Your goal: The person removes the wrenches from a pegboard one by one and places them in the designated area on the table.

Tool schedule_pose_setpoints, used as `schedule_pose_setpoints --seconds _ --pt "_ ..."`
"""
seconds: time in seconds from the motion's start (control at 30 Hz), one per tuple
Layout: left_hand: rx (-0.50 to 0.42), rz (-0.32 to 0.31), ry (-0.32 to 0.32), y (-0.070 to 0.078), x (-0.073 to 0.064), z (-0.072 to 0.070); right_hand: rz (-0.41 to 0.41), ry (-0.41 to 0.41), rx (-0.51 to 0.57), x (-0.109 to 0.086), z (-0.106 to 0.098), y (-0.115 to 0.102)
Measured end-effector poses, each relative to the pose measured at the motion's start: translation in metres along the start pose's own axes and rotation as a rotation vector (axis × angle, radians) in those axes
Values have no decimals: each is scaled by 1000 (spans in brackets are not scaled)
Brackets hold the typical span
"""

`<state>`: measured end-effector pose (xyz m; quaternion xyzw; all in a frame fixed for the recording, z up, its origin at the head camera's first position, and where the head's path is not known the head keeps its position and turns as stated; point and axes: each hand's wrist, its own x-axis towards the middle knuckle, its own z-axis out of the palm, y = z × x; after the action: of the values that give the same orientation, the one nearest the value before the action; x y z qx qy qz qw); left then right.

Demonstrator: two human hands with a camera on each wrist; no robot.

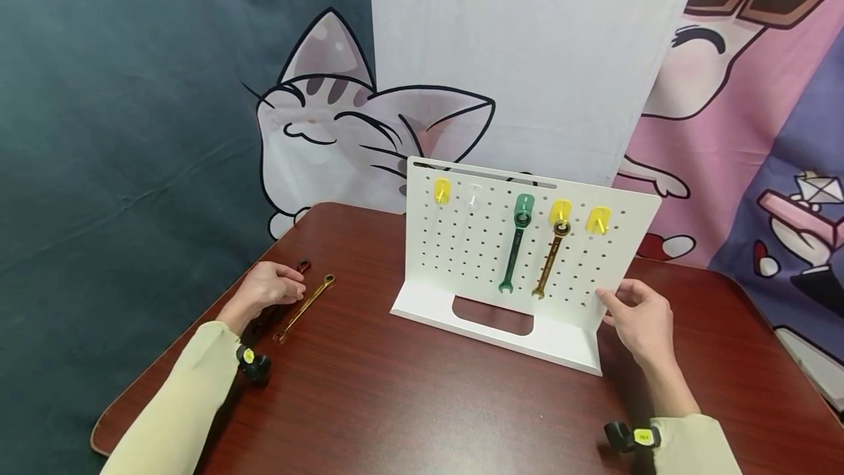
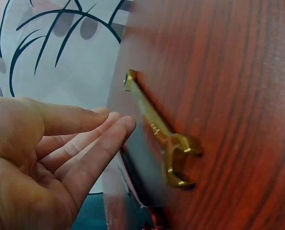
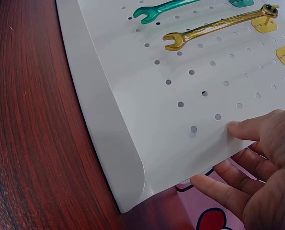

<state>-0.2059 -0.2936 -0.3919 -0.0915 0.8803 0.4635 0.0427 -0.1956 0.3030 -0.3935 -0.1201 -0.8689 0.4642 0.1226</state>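
A gold wrench [image 1: 305, 308] lies on the table, beside my left hand [image 1: 267, 288]. In the left wrist view my fingers are fairly straight, thumb near the fingertips, with nothing between them. A second, darker wrench [image 1: 303, 266] is mostly hidden under that hand; whether it is touched I cannot tell. My right hand [image 1: 642, 321] grips the right edge of a white pegboard [image 1: 455, 284], thumb on the front and fingers behind. From the board hang a green wrench [image 1: 513, 259] and another gold wrench [image 3: 219, 28], each by its ring end.
The pegboard also carries yellow hooks [image 1: 442, 191] at both ends and a transparent hook [image 1: 473, 198] without wrenches. Beneath them is its flat base [image 1: 422, 303] with a slot. The brown table [image 1: 395, 394] ends at a cartoon-printed curtain [image 1: 316, 116].
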Motion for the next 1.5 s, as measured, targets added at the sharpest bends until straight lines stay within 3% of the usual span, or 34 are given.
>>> schedule_pose_setpoints --seconds 0.37,0.7,0.97,1.3,1.5 --pt "-20 40 49 10 -1 3 20 -10 0 -2 1 3" --pt "-59 109 34 26 0 15 10 -7 5 0 1 1" --pt "-96 130 -12 34 2 22 -1 -5 10 1 0 2" --pt "-154 237 -95 48 -3 25 -7 2 20 3 -1 4" --pt "-201 254 -118 55 -7 26 -11 3 22 2 -1 3"
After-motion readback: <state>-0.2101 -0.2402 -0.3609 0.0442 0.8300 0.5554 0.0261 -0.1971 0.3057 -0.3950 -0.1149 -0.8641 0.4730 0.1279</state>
